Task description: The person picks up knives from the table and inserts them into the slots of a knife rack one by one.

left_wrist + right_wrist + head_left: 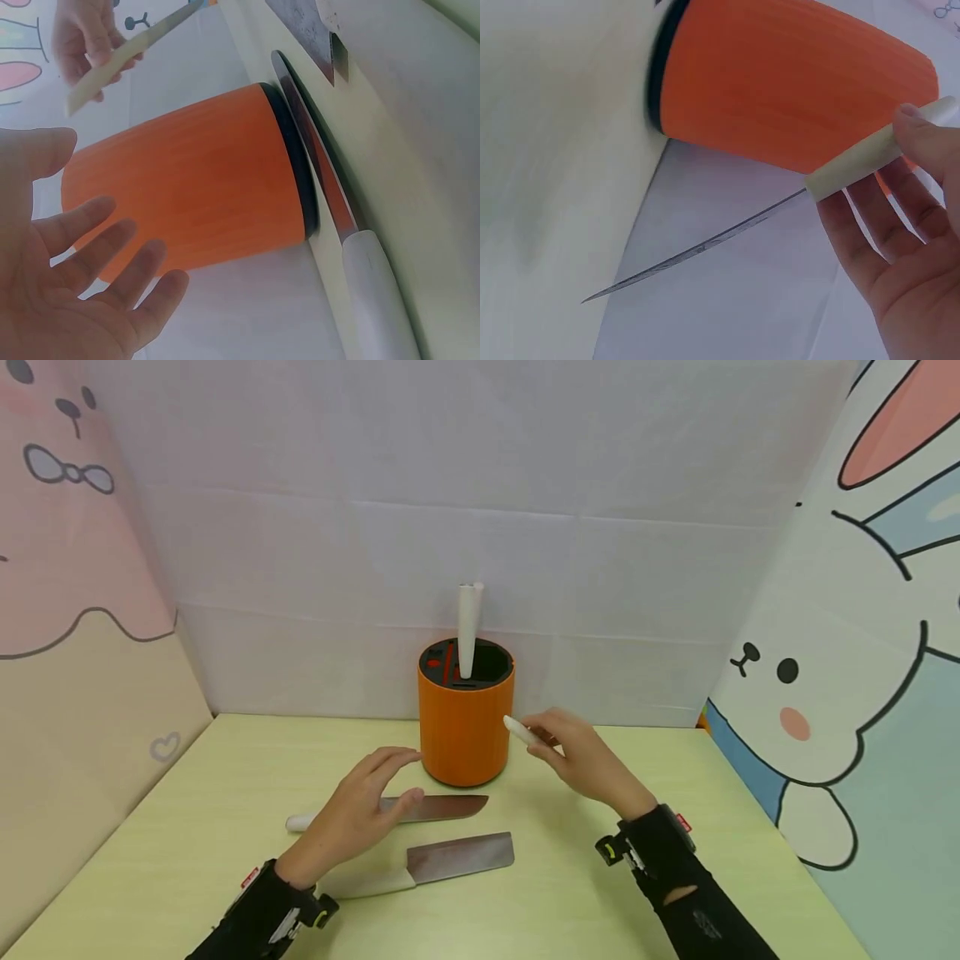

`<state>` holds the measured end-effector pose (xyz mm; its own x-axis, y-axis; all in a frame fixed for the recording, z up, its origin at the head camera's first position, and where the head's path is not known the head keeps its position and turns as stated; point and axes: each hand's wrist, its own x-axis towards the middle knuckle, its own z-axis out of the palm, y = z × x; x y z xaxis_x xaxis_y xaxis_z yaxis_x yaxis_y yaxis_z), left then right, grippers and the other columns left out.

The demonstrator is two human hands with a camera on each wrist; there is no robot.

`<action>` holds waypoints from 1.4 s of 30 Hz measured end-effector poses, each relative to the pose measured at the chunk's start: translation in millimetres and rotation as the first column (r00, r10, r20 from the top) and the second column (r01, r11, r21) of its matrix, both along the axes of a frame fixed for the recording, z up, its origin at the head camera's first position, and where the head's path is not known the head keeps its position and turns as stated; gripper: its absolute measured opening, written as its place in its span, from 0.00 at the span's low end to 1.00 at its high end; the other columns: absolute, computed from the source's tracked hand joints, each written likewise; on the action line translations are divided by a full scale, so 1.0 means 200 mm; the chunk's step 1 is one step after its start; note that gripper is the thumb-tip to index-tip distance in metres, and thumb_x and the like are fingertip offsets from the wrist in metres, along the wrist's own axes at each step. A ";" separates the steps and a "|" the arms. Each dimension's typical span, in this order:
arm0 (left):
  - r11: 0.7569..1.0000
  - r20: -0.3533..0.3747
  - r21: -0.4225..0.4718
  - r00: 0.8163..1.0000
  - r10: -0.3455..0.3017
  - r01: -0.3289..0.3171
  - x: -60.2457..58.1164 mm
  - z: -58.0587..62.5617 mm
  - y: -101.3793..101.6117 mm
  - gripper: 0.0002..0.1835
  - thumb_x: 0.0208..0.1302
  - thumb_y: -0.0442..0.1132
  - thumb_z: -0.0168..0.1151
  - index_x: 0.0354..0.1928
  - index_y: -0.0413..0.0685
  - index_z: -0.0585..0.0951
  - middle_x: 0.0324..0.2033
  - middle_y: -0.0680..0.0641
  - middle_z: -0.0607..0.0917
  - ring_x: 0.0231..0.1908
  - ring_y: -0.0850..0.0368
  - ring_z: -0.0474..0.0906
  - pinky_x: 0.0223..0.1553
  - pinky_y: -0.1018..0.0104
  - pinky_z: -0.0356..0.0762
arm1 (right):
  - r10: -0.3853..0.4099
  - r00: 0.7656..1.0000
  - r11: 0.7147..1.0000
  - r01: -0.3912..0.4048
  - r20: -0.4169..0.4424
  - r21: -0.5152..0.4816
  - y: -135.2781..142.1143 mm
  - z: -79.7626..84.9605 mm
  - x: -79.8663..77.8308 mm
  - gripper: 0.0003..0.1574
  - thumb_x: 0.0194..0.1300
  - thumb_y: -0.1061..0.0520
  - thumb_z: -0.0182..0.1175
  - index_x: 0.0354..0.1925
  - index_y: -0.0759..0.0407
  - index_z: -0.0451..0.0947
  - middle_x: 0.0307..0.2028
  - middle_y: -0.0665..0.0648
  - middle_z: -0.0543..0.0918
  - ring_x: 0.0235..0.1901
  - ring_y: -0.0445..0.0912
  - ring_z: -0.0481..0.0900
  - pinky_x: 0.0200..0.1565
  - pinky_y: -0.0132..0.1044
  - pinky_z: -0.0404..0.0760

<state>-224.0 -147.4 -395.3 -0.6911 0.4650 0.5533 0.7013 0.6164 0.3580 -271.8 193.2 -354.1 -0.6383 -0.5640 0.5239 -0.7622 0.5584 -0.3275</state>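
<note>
Knife (834, 175) pinched in your right hand (576, 758), right of the orange holder (467, 735), may drop if grip slackens; your left hand (356, 814) is spread.

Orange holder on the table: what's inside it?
At least one white handle rises from the black top of the orange holder. Whatever continues below, and anything deeper inside, is covered, so I can't tell.
</note>
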 end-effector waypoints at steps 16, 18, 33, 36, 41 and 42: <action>1.000 0.011 -0.002 1.000 0.002 -0.002 0.00 0.00 0.00 0.25 0.68 0.53 0.58 0.64 0.55 0.69 0.60 0.53 0.70 0.61 0.56 0.64 0.58 0.50 0.69 | -0.038 0.997 0.956 0.057 0.072 -0.287 -0.07 0.06 0.14 0.21 0.65 0.59 0.62 0.56 0.55 0.74 0.44 0.49 0.77 0.42 0.42 0.78 0.43 0.36 0.82; 1.000 0.011 -0.001 1.000 0.005 -0.005 0.00 0.00 0.00 0.25 0.68 0.53 0.58 0.64 0.55 0.69 0.60 0.53 0.70 0.61 0.56 0.63 0.58 0.50 0.69 | -0.039 0.995 0.948 0.064 0.087 -0.313 -0.09 0.06 0.16 0.20 0.65 0.59 0.62 0.55 0.55 0.74 0.44 0.49 0.77 0.42 0.43 0.78 0.43 0.36 0.82; 1.000 0.007 -0.003 1.000 0.005 -0.005 0.01 0.01 -0.01 0.25 0.68 0.53 0.58 0.64 0.56 0.69 0.60 0.52 0.70 0.62 0.56 0.63 0.58 0.50 0.69 | -0.037 0.986 0.875 0.112 0.164 -0.472 -0.29 0.22 0.36 0.20 0.64 0.68 0.60 0.55 0.65 0.73 0.44 0.59 0.79 0.41 0.50 0.79 0.44 0.41 0.82; 1.000 -0.002 -0.004 1.000 0.007 -0.007 0.00 0.01 -0.02 0.25 0.68 0.53 0.58 0.64 0.56 0.69 0.60 0.53 0.70 0.62 0.56 0.63 0.58 0.50 0.70 | -0.030 0.985 0.868 0.111 0.172 -0.483 -0.31 0.22 0.36 0.20 0.64 0.67 0.60 0.55 0.64 0.73 0.44 0.59 0.79 0.41 0.50 0.79 0.44 0.39 0.82; 1.000 -0.008 0.001 1.000 0.005 -0.005 -0.01 -0.01 0.00 0.25 0.68 0.52 0.59 0.64 0.56 0.69 0.60 0.54 0.70 0.61 0.57 0.64 0.57 0.51 0.70 | -0.021 0.986 0.861 0.103 0.168 -0.497 -0.31 0.22 0.37 0.21 0.64 0.67 0.61 0.55 0.65 0.72 0.44 0.60 0.79 0.41 0.50 0.79 0.44 0.39 0.82; 1.000 -0.004 0.001 1.000 -0.001 0.001 -0.01 -0.01 0.00 0.25 0.68 0.52 0.58 0.64 0.56 0.69 0.60 0.54 0.70 0.61 0.58 0.64 0.57 0.51 0.70 | -0.025 0.986 0.860 0.106 0.166 -0.499 -0.31 0.21 0.38 0.21 0.64 0.67 0.61 0.55 0.65 0.72 0.43 0.60 0.79 0.41 0.50 0.79 0.44 0.38 0.82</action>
<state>-225.6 -147.0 -398.0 -0.6885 0.4649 0.5566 0.7033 0.6152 0.3562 -196.0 132.1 -311.2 -0.7574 -0.2023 0.6208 -0.6493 0.3331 -0.6837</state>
